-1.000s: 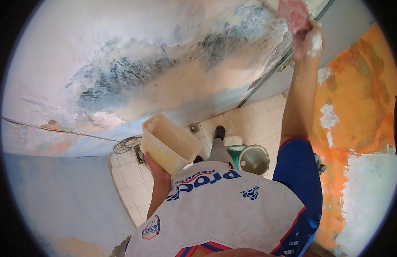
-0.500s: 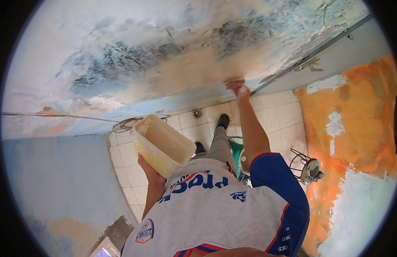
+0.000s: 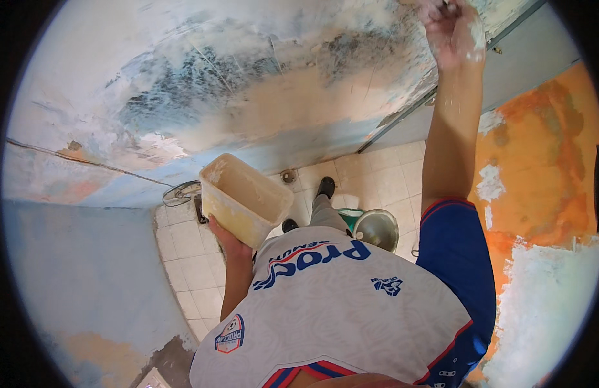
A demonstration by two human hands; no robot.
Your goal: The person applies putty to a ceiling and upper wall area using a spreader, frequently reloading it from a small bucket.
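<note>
Cream tub (image 3: 242,221) — outer side against left grip (image 3: 231,240), right grip (image 3: 451,31) well apart

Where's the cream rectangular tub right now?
The tub is left of centre in the head view, held in the left hand, with the white shirt to its lower right in the picture.

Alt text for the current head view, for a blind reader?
A person's left-hand grip holds a pale yellowish rectangular plastic tub, while the smeared right-hand grip is raised near a patchy white, peach and dark wall. Whether that grip holds anything is unclear. Below are cream square floor tiles and a round grey container.
</note>
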